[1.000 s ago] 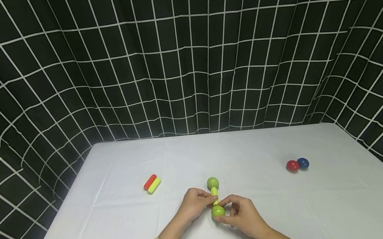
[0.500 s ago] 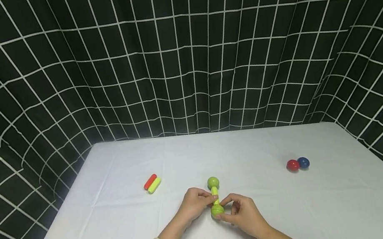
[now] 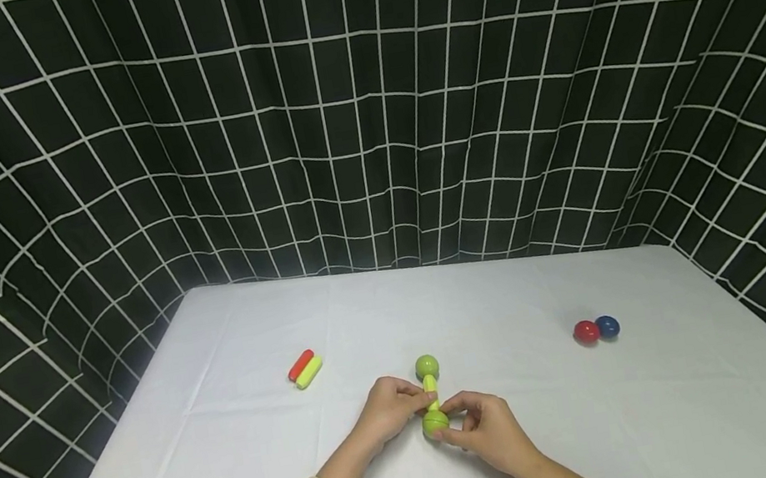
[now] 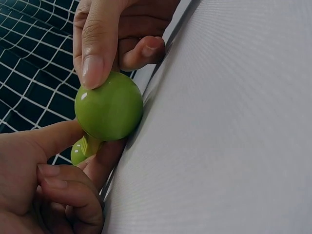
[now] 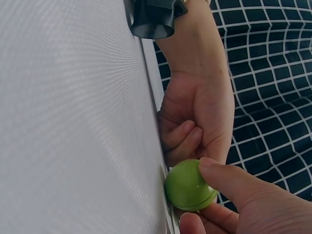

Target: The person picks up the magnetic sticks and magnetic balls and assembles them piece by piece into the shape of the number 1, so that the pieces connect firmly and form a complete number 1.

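Now, left hand (image 3: 390, 407): fingers pinch the yellow-green stick (image 3: 429, 384) near its closer end;
Right hand (image 3: 491, 428): thumb and fingers grip the near green ball (image 3: 434, 424), which bears a seam line;
Stick and balls: at the middle of the nearer table, in a line running away from the person; the near ball sits at the stick's close end, the far green ball (image 3: 426, 366) at its other end;
Left side: a red stick (image 3: 301, 363) and a second yellow-green stick (image 3: 310, 372), side by side;
Right side: a red ball (image 3: 585, 332) just beside a blue ball (image 3: 607, 326);
Setting: white table (image 3: 514, 293), black white-gridded curtain (image 3: 364, 124) behind.
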The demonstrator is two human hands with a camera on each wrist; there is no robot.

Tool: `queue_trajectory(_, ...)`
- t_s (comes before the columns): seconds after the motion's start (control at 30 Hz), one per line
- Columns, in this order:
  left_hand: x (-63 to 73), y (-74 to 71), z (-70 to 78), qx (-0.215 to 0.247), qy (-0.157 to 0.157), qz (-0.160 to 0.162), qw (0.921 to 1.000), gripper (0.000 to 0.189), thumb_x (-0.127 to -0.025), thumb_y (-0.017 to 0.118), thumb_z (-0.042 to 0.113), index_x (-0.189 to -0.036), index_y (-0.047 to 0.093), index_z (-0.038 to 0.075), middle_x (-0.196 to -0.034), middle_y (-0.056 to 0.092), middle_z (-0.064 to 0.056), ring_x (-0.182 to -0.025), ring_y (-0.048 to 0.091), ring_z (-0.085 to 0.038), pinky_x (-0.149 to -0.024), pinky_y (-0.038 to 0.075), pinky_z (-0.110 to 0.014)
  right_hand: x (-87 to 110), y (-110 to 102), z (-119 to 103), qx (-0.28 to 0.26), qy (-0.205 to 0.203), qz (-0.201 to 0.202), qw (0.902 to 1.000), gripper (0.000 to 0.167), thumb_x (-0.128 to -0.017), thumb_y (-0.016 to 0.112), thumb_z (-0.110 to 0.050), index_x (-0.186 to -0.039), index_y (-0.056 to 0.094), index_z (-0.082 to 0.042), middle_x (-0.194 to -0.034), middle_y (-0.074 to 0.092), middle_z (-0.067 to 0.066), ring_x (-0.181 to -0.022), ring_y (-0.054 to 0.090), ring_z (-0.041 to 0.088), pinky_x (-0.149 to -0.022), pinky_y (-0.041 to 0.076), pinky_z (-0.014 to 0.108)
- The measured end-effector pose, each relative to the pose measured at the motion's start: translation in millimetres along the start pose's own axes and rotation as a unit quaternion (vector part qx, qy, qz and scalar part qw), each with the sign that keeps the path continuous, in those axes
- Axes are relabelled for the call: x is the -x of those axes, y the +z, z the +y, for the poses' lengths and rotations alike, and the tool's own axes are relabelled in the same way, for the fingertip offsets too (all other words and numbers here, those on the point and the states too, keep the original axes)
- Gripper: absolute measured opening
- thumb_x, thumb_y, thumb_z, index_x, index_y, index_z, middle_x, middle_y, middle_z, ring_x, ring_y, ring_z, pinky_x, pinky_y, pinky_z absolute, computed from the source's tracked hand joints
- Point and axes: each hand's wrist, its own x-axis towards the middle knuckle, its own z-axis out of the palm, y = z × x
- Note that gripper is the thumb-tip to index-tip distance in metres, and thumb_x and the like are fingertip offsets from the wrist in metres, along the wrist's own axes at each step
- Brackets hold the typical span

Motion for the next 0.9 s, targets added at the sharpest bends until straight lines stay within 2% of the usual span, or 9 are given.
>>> queue_trajectory(0.27, 1.6, 0.5, -0.8, -0.001, -0.008, 0.009, 0.9999, 0.026, -0.081, 0.070, 0.029, -0.082, 0.071, 0.004, -0.072, 0.070, -0.003, -0.073, 0.059, -0.012, -0.068, 0.046, -0.028, 0.8, -0.2, -0.4, -0.015, 0.007, 0.001, 0.9999, 0.032, -0.070, 0.080, -0.019, -0.093, 0.067, -0.001, -0.059, 0.056, 0.002, -0.044, 0.041, -0.001, -0.039, 0.034, 0.013)
queue_trajectory(0.43, 3.4, -2.3, 0.0, -0.007, -0.003, 0.012, 0.9999, 0.025, -0.082, 0.069, 0.029, -0.082, 0.072, 0.004, -0.070, 0.070, -0.003, -0.074, 0.060, -0.011, -0.075, 0.048, -0.034, 0.2, -0.5, 1.0, -0.012, 0.013, 0.004, 0.9998, 0.030, -0.070, 0.080, -0.017, -0.093, 0.067, -0.001, -0.058, 0.056, 0.002, -0.044, 0.042, -0.001, -0.039, 0.035, 0.013)
queue_trajectory(0.57, 4.0, -8.9, 1.5, -0.012, 0.007, 0.018, 0.9998, 0.023, -0.082, 0.068, 0.026, -0.084, 0.071, 0.003, -0.070, 0.071, -0.005, -0.073, 0.063, -0.011, -0.075, 0.048, -0.034, 0.3, -1.3, 2.3, -0.014, 0.016, 0.002, 0.9998, 0.030, -0.071, 0.079, -0.015, -0.094, 0.067, 0.000, -0.058, 0.056, 0.003, -0.043, 0.042, -0.001, -0.040, 0.037, 0.014)
queue_trajectory(0.7, 3.8, -18.3, 1.5, -0.025, 0.019, 0.040, 0.9987, 0.022, -0.083, 0.068, 0.024, -0.087, 0.070, 0.003, -0.072, 0.072, -0.006, -0.069, 0.063, -0.010, -0.066, 0.047, -0.027, -0.2, -1.6, 2.9, -0.017, 0.019, 0.005, 0.9997, 0.030, -0.070, 0.080, -0.015, -0.094, 0.067, -0.001, -0.060, 0.057, 0.003, -0.044, 0.042, -0.001, -0.039, 0.038, 0.014)
queue_trajectory(0.9, 4.5, -34.0, 0.1, -0.047, 0.013, 0.072, 0.9963, 0.022, -0.084, 0.067, 0.022, -0.094, 0.069, 0.003, -0.076, 0.071, -0.004, -0.068, 0.062, -0.010, -0.061, 0.048, -0.024, -0.8, -1.8, 2.5, -0.020, 0.025, 0.005, 0.9995, 0.031, -0.070, 0.080, -0.016, -0.094, 0.067, -0.001, -0.061, 0.057, 0.003, -0.045, 0.043, 0.000, -0.040, 0.037, 0.014)
